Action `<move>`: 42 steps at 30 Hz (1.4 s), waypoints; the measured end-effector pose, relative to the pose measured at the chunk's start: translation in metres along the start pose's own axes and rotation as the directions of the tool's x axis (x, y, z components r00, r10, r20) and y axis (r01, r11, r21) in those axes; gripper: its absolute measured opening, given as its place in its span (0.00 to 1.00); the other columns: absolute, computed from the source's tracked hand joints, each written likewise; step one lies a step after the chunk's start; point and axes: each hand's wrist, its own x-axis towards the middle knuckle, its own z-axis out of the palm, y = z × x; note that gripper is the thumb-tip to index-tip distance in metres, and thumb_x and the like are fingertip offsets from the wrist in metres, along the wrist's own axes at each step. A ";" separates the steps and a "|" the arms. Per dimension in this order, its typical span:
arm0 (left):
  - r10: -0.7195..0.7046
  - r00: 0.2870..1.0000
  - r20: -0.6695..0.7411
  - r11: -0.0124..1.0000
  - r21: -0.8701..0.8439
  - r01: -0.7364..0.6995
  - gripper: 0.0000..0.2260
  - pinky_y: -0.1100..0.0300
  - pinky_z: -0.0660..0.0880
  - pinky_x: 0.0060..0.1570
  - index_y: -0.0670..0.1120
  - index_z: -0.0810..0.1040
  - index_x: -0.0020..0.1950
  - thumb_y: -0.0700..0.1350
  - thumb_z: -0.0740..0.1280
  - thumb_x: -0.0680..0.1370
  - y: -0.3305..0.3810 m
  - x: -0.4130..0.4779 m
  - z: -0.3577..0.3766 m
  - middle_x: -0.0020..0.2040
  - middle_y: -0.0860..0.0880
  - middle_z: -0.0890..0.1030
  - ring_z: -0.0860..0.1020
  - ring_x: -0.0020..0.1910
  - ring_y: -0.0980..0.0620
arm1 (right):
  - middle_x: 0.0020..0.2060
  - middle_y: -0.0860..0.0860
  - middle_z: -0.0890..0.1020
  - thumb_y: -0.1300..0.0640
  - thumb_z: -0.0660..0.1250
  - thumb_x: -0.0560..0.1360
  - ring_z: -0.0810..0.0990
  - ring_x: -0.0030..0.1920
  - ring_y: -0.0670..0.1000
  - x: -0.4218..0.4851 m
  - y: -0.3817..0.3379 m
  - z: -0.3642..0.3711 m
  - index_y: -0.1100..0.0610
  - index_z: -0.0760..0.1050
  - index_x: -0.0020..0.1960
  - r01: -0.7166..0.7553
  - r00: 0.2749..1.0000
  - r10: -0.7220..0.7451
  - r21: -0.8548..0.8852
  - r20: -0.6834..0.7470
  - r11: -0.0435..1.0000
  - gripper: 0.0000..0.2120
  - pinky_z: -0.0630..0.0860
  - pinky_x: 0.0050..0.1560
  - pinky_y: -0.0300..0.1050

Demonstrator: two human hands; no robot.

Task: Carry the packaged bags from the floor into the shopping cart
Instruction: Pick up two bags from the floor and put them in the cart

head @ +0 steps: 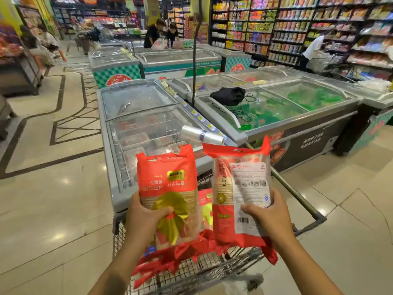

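Note:
I hold two red packaged bags above the wire shopping cart (308, 211). My left hand (146, 218) grips the lower part of the left bag (168, 177), which is upside down with a gold bow printed on it. My right hand (270, 213) grips the right bag (240, 188), whose white label side faces me. Both bags are upright and side by side, held in the air over the cart's basket. Under them lie more red packaged bags (204, 207) inside the cart.
Chest freezers with glass lids (148, 124) stand directly ahead of the cart, one bearing a black bag (229, 95) and a roll of plastic bags (202, 135). Stocked shelves (297, 28) line the right. Several people stand further back. Tiled floor (53, 199) opens to the left.

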 end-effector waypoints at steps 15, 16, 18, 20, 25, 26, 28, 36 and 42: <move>-0.433 0.895 -0.111 0.889 0.110 0.444 0.30 0.59 0.74 0.33 0.48 0.72 0.59 0.37 0.83 0.64 -0.134 0.140 0.123 0.45 0.47 0.83 0.82 0.37 0.49 | 0.45 0.54 0.87 0.73 0.79 0.64 0.87 0.42 0.54 0.217 0.138 0.104 0.55 0.75 0.50 -0.351 0.888 0.374 -0.129 0.267 0.927 0.22 0.84 0.44 0.52; -0.461 0.877 -0.137 0.873 0.109 0.476 0.32 0.56 0.77 0.35 0.46 0.71 0.61 0.35 0.83 0.63 -0.152 0.148 0.134 0.45 0.45 0.83 0.82 0.38 0.47 | 0.43 0.54 0.87 0.73 0.79 0.64 0.87 0.41 0.54 0.227 0.150 0.113 0.55 0.76 0.49 -0.362 0.873 0.396 -0.164 0.284 0.917 0.21 0.84 0.43 0.52; -0.495 0.853 -0.166 0.848 0.120 0.516 0.35 0.51 0.79 0.41 0.45 0.71 0.61 0.36 0.84 0.60 -0.181 0.161 0.144 0.48 0.45 0.84 0.83 0.42 0.45 | 0.43 0.54 0.87 0.73 0.79 0.64 0.86 0.39 0.53 0.241 0.169 0.128 0.57 0.77 0.50 -0.392 0.848 0.429 -0.177 0.313 0.903 0.21 0.84 0.41 0.52; -0.524 0.836 -0.165 0.827 0.138 0.545 0.35 0.54 0.77 0.43 0.46 0.71 0.62 0.39 0.85 0.61 -0.192 0.172 0.149 0.49 0.47 0.84 0.83 0.46 0.45 | 0.46 0.56 0.86 0.74 0.79 0.64 0.86 0.42 0.56 0.250 0.183 0.140 0.59 0.76 0.53 -0.427 0.828 0.464 -0.184 0.315 0.886 0.23 0.85 0.41 0.51; -0.530 0.826 -0.194 0.806 0.186 0.561 0.43 0.47 0.79 0.54 0.50 0.69 0.66 0.52 0.85 0.56 -0.228 0.193 0.158 0.51 0.50 0.82 0.82 0.49 0.47 | 0.52 0.56 0.86 0.67 0.81 0.65 0.87 0.48 0.58 0.273 0.228 0.155 0.59 0.72 0.61 -0.486 0.803 0.532 -0.221 0.269 0.845 0.29 0.84 0.52 0.60; -0.523 0.838 -0.154 0.809 0.219 0.545 0.41 0.49 0.79 0.52 0.51 0.68 0.67 0.50 0.85 0.60 -0.221 0.191 0.160 0.52 0.52 0.82 0.82 0.49 0.49 | 0.51 0.55 0.86 0.66 0.82 0.65 0.87 0.48 0.57 0.273 0.227 0.152 0.56 0.72 0.60 -0.473 0.813 0.524 -0.237 0.255 0.849 0.28 0.83 0.53 0.60; -0.481 0.867 -0.126 0.819 0.287 0.496 0.38 0.50 0.79 0.51 0.49 0.68 0.68 0.51 0.83 0.65 -0.220 0.192 0.162 0.55 0.52 0.81 0.82 0.52 0.49 | 0.51 0.52 0.85 0.62 0.82 0.65 0.86 0.49 0.55 0.272 0.228 0.154 0.51 0.73 0.56 -0.413 0.834 0.487 -0.292 0.260 0.863 0.26 0.82 0.54 0.61; -0.251 0.967 0.035 0.675 0.723 0.149 0.36 0.45 0.65 0.75 0.45 0.61 0.81 0.57 0.70 0.78 -0.165 0.197 0.153 0.80 0.42 0.64 0.64 0.78 0.41 | 0.72 0.56 0.72 0.44 0.71 0.76 0.68 0.72 0.60 0.256 0.151 0.163 0.56 0.64 0.77 0.107 0.929 0.171 -0.678 0.330 0.728 0.35 0.66 0.72 0.58; 0.047 0.998 0.043 0.472 0.879 -0.060 0.41 0.43 0.58 0.78 0.45 0.59 0.82 0.68 0.47 0.76 -0.078 0.176 0.100 0.82 0.41 0.60 0.60 0.80 0.40 | 0.78 0.59 0.65 0.34 0.53 0.75 0.61 0.79 0.59 0.207 0.036 0.182 0.52 0.64 0.79 0.514 0.836 -0.138 -0.669 0.531 0.537 0.38 0.57 0.78 0.59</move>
